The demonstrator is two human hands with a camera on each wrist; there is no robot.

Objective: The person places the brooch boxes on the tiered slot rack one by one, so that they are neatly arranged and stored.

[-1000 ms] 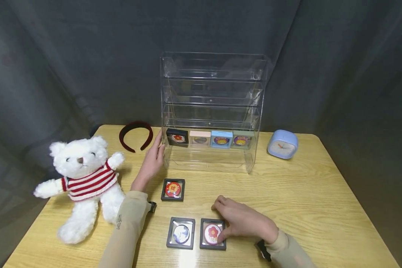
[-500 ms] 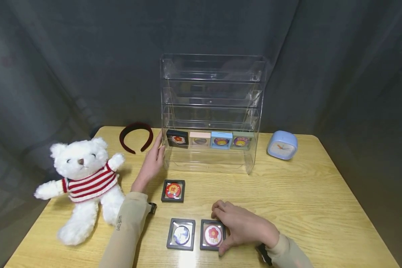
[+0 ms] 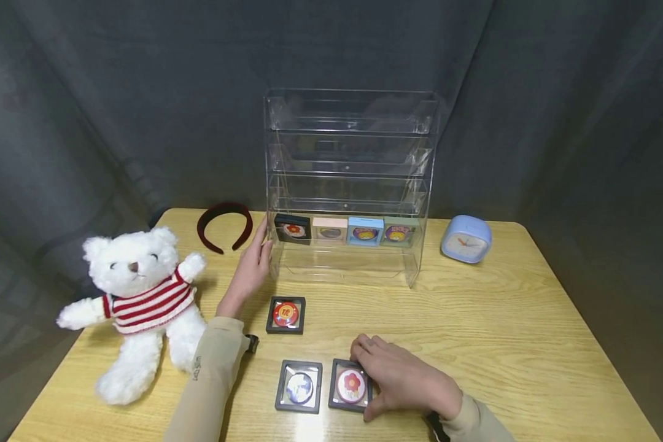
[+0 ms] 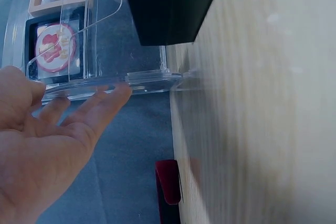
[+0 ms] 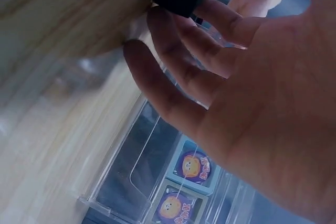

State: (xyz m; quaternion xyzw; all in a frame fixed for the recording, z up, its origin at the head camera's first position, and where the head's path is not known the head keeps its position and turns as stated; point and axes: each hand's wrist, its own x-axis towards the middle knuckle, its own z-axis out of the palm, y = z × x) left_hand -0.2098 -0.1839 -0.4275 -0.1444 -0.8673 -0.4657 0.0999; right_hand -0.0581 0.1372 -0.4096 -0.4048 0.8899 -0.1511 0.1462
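Note:
My right hand [image 3: 398, 377] grips a black display frame [image 3: 336, 404] holding a round badge with a red flower; its fingers bend over the far right corner and the thumb lies at the near right edge. In the right wrist view the fingertips [image 5: 137, 51] are down near the table. My left hand [image 3: 252, 261] rests its extended fingers [image 4: 107, 106] against the left side of a clear acrylic tiered stand [image 3: 350, 273]. Beside the gripped frame lies another black frame [image 3: 298, 408] with a blue-and-white badge; farther up lies one with a red badge [image 3: 285, 314].
The stand's lowest tier bears a black [image 3: 293, 230], a pink [image 3: 329, 232], a blue [image 3: 365, 232] and a green frame [image 3: 399, 232]. A white teddy bear [image 3: 138, 270] sits left, a dark red headband [image 3: 223, 209] behind it. A blue clock [image 3: 466, 238] stands right.
My right hand has shifted its thumb from over the badge to the frame's near right edge. The flower-badge frame has turned slightly. The left hand stays at the stand.

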